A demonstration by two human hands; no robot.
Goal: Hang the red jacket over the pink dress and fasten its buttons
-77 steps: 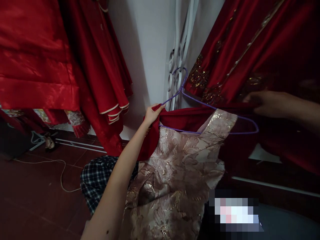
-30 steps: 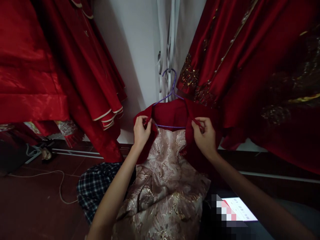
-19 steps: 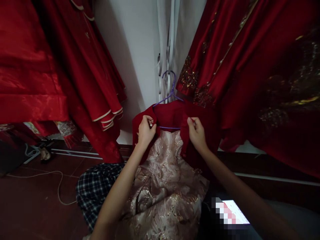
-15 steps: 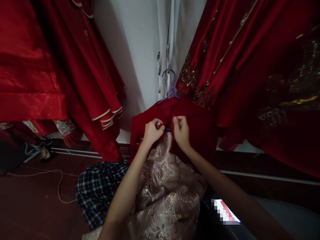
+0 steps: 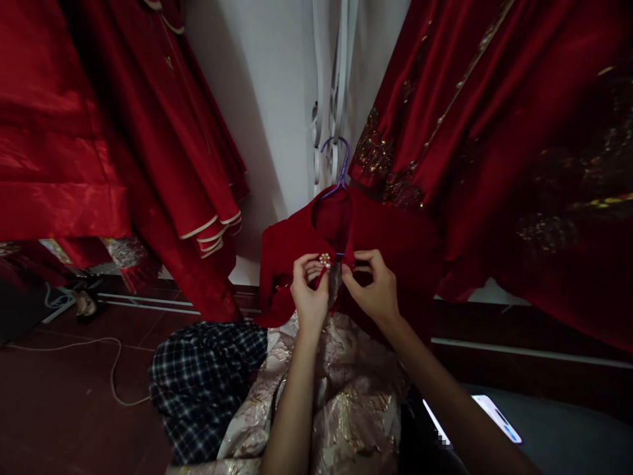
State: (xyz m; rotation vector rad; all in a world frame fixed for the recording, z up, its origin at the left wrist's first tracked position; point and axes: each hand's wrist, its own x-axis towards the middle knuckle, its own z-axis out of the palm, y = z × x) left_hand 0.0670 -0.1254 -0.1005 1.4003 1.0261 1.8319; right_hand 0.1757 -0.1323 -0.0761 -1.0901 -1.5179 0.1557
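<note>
A red jacket [image 5: 395, 224] hangs on a purple hanger [image 5: 343, 165], its neckline open and the dark red lining showing. My left hand [image 5: 310, 290] pinches the jacket's left front edge beside a pearl flower button [image 5: 325, 260]. Opposite it, my right hand [image 5: 374, 284] pinches the other front edge between thumb and fingers. A small gap separates the two edges, with the hanger's purple bar visible across it. Below the hands lies a pale, gold-patterned brocade garment [image 5: 346, 396], partly covered by my left forearm.
Red garments [image 5: 192, 152] hang at left, and beaded red ones [image 5: 475, 132] at right. White curved metalwork [image 5: 319, 79] stands behind the hanger. Dark plaid cloth [image 5: 208, 382] lies at lower left. A lit phone [image 5: 497, 419] rests at lower right. A cable [image 5: 119, 369] crosses the floor.
Both hands have moved slightly down and to the right. My left hand has turned, bringing the pearl flower button into view. The jacket's neckline now shows open, and more of the phone is visible.
</note>
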